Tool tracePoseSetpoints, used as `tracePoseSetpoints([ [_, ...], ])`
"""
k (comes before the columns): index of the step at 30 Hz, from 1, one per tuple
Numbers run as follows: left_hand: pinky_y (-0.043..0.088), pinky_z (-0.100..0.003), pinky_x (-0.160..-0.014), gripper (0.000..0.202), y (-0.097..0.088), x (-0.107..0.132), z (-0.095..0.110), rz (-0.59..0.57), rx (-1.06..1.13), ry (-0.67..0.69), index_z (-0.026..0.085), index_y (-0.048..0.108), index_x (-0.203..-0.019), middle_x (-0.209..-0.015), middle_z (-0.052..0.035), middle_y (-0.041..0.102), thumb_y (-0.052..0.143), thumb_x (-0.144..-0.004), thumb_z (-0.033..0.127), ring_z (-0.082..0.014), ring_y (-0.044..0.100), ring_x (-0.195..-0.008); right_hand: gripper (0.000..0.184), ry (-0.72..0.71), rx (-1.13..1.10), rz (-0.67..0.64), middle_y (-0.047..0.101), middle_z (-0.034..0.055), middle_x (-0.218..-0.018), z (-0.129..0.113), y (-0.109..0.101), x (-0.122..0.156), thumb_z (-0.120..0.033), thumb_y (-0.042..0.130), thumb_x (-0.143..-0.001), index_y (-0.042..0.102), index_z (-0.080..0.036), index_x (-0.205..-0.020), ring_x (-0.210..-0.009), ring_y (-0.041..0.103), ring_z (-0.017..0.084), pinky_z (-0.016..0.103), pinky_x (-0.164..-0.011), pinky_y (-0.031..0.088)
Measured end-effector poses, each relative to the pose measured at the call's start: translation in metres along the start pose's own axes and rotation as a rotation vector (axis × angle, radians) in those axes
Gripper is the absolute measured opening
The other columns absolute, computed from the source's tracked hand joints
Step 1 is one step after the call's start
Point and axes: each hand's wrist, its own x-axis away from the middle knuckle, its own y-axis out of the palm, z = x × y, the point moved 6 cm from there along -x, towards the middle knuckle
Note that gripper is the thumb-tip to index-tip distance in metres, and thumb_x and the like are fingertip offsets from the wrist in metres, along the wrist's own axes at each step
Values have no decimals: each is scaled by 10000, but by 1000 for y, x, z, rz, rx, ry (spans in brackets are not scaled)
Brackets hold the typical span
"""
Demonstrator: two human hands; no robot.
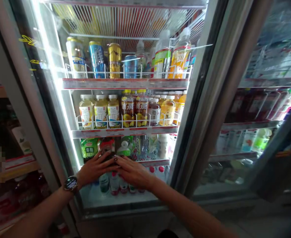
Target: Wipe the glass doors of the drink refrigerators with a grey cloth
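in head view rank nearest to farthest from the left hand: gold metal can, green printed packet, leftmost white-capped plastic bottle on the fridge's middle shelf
From the left hand:
1. Green printed packet, just above it in view.
2. Leftmost white-capped plastic bottle, middle shelf, left end.
3. Gold metal can, on the shelf above.

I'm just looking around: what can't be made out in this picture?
All in the head view:
- Lower part of the red pack: hidden by the left hand.
- Some small bottles on the bottom level: partly covered by the right hand.
- Watch display: too small and blurred to read.
- Shelf labels: print too small.
- Drinks on the far right: blurred.
- Dark thing below: cut off by the bottom edge.
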Motion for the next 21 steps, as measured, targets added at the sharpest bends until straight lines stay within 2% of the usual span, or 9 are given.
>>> tracePoseSetpoints([
  [2,134,-503,-1366,652,-32,-36,-44,114,-65,-40,423,568,-1473,-1565,17,564,673,-888,155,-234,398,-1557,486,8,101,90,522,89,-1615,40,-40,11,-184,514,-993,575,-173,-1474,-1604,312,213,461,-1299,361],
  [5,72,-630,-1342,688,-90,-100,-122,312,-146,-138,398,511,-1532,-1721,1,324,665,-897,181,-333,212,-1628,621,207,309,215,362,70,-1716,112,-92,24,-287,540,-1009,393,-277,-1612,-1645,182,278,641,-1321,209],
  [8,129,-684,-1314,654,-113,-140,-160,313,-91,-163,367,491,-1550,-1765,7,186,678,-928,294,-392,225,-1613,726,326,447,248,226,54,-1768,154,-109,37,-459,553,-1005,264,-344,-1661,-1649,120,354,750,-1289,99],
  [10,170,-642,-1324,629,-101,-140,-148,269,-49,-189,354,500,-1543,-1752,-14,240,688,-943,359,-370,271,-1603,763,318,491,230,252,47,-1761,160,-105,42,-531,542,-998,234,-343,-1670,-1648,122,359,746,-1292,74],
  [13,176,-552,-1348,575,-53,-104,-82,163,-23,-119,333,549,-1502,-1696,-42,379,684,-943,322,-300,284,-1608,757,325,509,193,306,49,-1743,158,-95,44,-559,524,-996,249,-342,-1667,-1645,144,354,741,-1294,54],
  [15,204,-463,-1355,550,-20,-74,-28,46,9,83,327,583,-1464,-1669,-18,428,672,-929,233,-227,287,-1610,734,350,490,166,314,46,-1739,157,-94,44,-559,521,-994,280,-355,-1656,-1642,153,364,756,-1285,47],
  [17,257,-390,-1341,532,-3,-52,6,-63,75,317,329,615,-1420,-1656,9,448,672,-911,183,-174,315,-1596,712,358,458,139,322,43,-1736,157,-97,44,-549,531,-989,320,-358,-1642,-1640,154,371,762,-1280,49],
  [19,290,-364,-1328,477,-8,-54,-2,-121,141,430,336,647,-1372,-1627,10,490,680,-917,198,-154,375,-1565,675,336,427,94,344,30,-1727,161,-103,47,-522,544,-991,359,-372,-1623,-1638,169,362,757,-1282,56],
  [21,273,-386,-1335,426,-32,-85,-49,-122,153,346,352,654,-1364,-1603,6,523,671,-947,266,-161,413,-1545,639,320,423,44,366,30,-1718,170,-111,55,-489,547,-1000,386,-377,-1608,-1630,209,351,749,-1284,69],
])
